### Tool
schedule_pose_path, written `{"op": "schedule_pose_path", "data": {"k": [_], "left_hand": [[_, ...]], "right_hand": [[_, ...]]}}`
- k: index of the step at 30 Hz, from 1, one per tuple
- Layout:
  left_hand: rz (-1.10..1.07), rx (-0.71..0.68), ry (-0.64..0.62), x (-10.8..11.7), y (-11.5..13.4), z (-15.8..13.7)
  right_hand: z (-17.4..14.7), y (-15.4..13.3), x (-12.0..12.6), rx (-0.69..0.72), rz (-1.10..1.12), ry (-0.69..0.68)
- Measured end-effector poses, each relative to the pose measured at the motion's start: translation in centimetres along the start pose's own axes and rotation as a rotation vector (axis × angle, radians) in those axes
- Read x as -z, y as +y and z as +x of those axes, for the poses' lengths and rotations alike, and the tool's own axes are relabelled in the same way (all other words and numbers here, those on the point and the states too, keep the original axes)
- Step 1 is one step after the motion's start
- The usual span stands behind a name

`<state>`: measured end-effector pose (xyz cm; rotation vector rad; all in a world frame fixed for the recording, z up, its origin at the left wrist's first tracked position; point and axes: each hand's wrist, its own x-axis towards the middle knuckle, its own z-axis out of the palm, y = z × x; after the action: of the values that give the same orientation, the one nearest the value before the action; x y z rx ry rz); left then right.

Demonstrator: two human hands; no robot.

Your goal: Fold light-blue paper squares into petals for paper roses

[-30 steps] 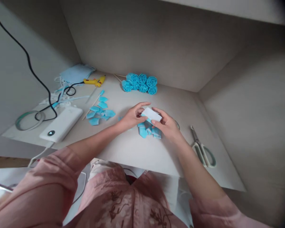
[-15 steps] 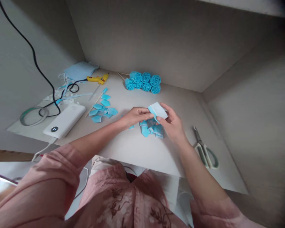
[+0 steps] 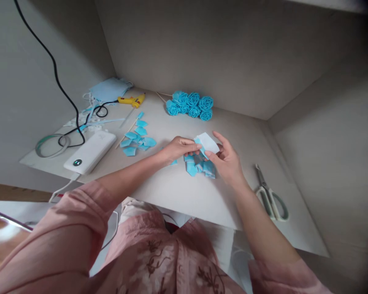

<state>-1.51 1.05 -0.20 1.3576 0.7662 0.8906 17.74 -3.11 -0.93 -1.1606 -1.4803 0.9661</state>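
Note:
Between my hands is a small piece of white-and-blue mask fabric [image 3: 209,143], white side up with blue along its left edge. My left hand [image 3: 178,149] pinches that left edge between thumb and fingers. At the right side, my right hand [image 3: 228,162] grips the piece with thumb on top, its index finger raised off the fabric. Just below the hands lie several blue cut fabric pieces [image 3: 191,167], partly hidden by them. Further left, more blue petal-shaped pieces [image 3: 138,141] are scattered beside a thin wooden stick [image 3: 127,132].
Blue fabric roses [image 3: 194,105] on sticks lie at the back. A yellow glue gun [image 3: 132,100] and face masks [image 3: 110,89] are at the back left. A white power bank [image 3: 90,152] and tape roll [image 3: 52,145] sit left. Scissors [image 3: 270,198] lie right on the table [image 3: 171,188].
The view has shifted slightly, so the scene sits further right. The fabric piece has turned a little in my fingers, and my right index finger has lifted from its edge.

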Motion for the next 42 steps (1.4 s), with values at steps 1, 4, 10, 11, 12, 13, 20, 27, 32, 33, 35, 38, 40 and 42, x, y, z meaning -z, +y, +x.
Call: {"op": "schedule_pose_path", "data": {"k": [1,4,10,11,12,13,20,27,32,33,35,38,40,42], "left_hand": [[-0.005,0.004,0.002,0.0,0.0,0.0],[-0.015,0.013,0.005,-0.1,-0.1,0.1],[-0.031,-0.022,-0.046,-0.2,-0.2,-0.1],[-0.031,-0.02,-0.057,-0.2,-0.2,-0.2],[-0.028,-0.016,-0.065,-0.2,-0.2,-0.2],[-0.021,-0.01,-0.07,-0.2,-0.2,-0.2],[0.009,0.046,-0.065,-0.2,-0.3,-0.1],[0.018,0.075,-0.008,-0.1,-0.5,0.0],[-0.093,0.057,0.046,-0.1,-0.7,0.2],[-0.121,0.054,0.053,-0.1,-0.7,0.2],[-0.166,0.057,0.061,-0.1,-0.7,0.3],[-0.204,0.066,0.061,-0.1,-0.5,0.2],[-0.224,0.07,0.065,-0.1,-0.2,0.1],[-0.254,0.081,0.076,-0.2,0.1,0.0]], "right_hand": [[0.0,0.0,0.0,0.003,-0.002,0.002],[-0.1,-0.2,0.0,0.001,-0.012,0.007],[0.0,-0.2,-0.1,0.006,0.011,0.021],[0.0,-0.3,-0.1,0.007,0.009,0.022],[0.0,-0.3,-0.1,0.008,0.005,0.024],[0.0,-0.3,-0.1,0.009,0.001,0.025],[0.0,-0.2,-0.1,0.022,-0.011,0.019],[0.0,-0.2,-0.2,0.052,-0.071,0.01],[0.1,0.2,0.0,0.105,-0.061,0.09],[0.2,0.3,0.1,0.124,-0.052,0.117],[0.3,0.5,0.2,0.153,-0.04,0.168],[0.3,0.7,0.4,0.182,-0.07,0.226],[0.3,0.6,0.5,0.228,-0.133,0.244],[0.3,0.4,0.5,0.298,-0.237,0.235]]}}
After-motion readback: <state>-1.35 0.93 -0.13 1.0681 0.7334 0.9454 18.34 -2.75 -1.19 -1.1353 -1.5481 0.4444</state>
